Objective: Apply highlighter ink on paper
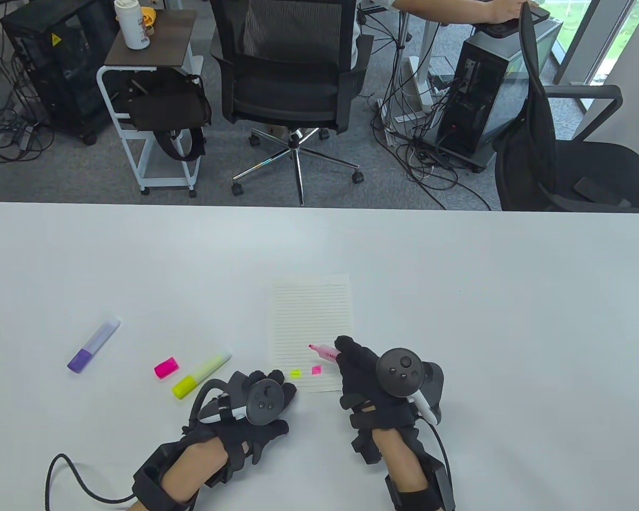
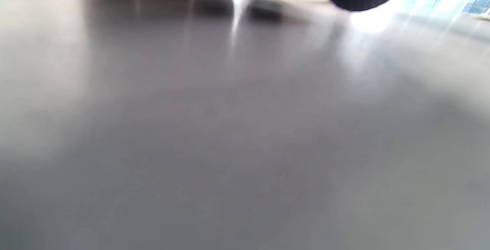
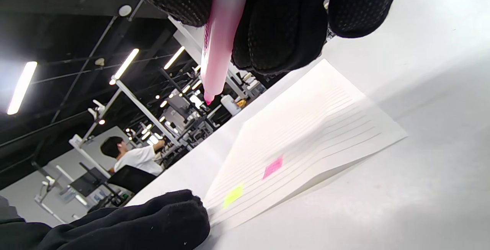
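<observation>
**Pink highlighter lifted after marking**

The left hand (image 1: 255,404) rests flat-fingered on the lined paper's (image 1: 311,319) near corner. The right hand (image 1: 370,378) pinches the uncapped pink highlighter (image 1: 324,351), tip raised over the paper beyond the yellow mark (image 1: 296,373) and pink mark (image 1: 316,370). Likely next: recapping with the pink cap (image 1: 166,367), farther left.

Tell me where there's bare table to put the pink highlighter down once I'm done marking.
Bare table lies right of the paper and beyond its far edge. It is crowded to the left: the pink cap, yellow highlighter and purple highlighter lie there, and the left hand sits at the paper's near left corner.
</observation>
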{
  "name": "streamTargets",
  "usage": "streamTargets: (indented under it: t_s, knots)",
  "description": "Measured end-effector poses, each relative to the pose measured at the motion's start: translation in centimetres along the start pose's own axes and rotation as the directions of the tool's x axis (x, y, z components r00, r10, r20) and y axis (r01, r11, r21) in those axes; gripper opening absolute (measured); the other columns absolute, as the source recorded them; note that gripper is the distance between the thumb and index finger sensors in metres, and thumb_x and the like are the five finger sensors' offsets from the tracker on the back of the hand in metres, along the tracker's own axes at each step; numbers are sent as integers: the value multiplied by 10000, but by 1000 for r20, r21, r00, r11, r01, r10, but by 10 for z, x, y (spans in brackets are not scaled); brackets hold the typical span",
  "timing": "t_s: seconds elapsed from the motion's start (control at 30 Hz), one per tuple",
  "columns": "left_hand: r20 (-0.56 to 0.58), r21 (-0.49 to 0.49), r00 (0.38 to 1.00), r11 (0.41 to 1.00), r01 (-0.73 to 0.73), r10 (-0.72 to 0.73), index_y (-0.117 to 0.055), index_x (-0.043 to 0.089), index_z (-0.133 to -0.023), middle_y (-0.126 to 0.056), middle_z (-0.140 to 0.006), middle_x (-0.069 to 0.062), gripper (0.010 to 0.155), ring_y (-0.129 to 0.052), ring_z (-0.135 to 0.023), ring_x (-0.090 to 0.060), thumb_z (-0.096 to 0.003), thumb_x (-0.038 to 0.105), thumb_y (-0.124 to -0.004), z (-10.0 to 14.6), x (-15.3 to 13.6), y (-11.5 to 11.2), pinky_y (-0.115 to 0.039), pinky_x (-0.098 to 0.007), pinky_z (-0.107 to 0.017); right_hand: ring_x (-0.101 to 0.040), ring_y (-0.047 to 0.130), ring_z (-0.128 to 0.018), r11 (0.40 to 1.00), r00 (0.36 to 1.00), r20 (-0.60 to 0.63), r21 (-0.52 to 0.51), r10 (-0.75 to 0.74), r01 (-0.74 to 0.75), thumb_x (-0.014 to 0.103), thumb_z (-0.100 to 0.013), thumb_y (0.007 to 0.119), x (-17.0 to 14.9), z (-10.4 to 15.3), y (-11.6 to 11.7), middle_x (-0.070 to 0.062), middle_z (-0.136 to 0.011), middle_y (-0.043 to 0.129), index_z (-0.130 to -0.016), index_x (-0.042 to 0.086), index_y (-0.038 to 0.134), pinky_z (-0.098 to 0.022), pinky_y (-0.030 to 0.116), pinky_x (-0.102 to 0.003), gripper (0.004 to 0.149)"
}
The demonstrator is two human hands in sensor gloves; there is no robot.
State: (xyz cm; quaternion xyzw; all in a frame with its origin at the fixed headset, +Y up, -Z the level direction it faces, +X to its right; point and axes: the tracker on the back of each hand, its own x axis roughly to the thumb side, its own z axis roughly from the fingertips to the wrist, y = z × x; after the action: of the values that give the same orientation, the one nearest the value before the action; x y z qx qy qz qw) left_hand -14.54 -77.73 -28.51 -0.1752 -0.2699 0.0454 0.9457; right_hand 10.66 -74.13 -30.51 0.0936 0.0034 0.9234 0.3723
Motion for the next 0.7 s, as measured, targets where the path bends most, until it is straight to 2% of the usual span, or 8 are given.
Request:
streamTargets:
  t_s: [0.13,0.2,0.33,0.4,0.57,0.7]
  knots:
    - [16,118,998,991,-58,56,-504,269,-1077,-457,-1159,-59,707,-593,-1022,-395,-453,557,-672,10,-6,17,-549,-628,-706,-321,903,-638,999,998,29,-20,-48,49,349,-645,702,0,1,-2,-128,-900,830,-1051,251,635,-679,643,-611,423]
    - [12,198,998,978,-69,68,-553,255,-1065,-521,-1144,-79,692,-649,-993,-386,-453,556,-671,17,-12,27,-584,-615,-692,-333,893,-664,998,997,40,5,-70,69,332,-644,701,0,1,-2,-134,-925,811,-1060,254,623,-686,631,-618,430]
    - [-33,346,991,932,-107,126,-649,241,-1026,-654,-1089,-79,647,-729,-937,-369,-455,544,-675,34,-33,49,-628,-599,-667,-340,884,-693,997,996,45,12,-82,82,318,-644,698,0,1,-2,-140,-949,791,-1070,257,608,-688,622,-626,440]
    - [-92,422,981,899,-117,171,-685,241,-1002,-690,-1066,-68,613,-752,-910,-357,-459,526,-680,45,-53,61,-640,-590,-657,-340,884,-694,997,995,49,10,-83,83,320,-643,697,0,1,-2,-139,-950,790,-1071,258,606,-689,622,-626,441]
    - [-319,474,914,877,-75,250,-732,247,-959,-730,-1032,-43,542,-777,-877,-333,-459,456,-728,66,-110,71,-648,-578,-650,-339,884,-693,996,995,51,12,-89,89,321,-644,696,0,1,-2,-138,-949,791,-1071,258,606,-688,621,-627,440]
    - [-526,389,789,915,-110,319,-719,239,-965,-708,-1042,-48,553,-754,-889,-344,-453,442,-761,78,-156,61,-625,-587,-662,-340,884,-695,996,994,52,19,-93,92,321,-645,695,1,1,-2,-139,-949,790,-1071,259,604,-688,621,-626,440]
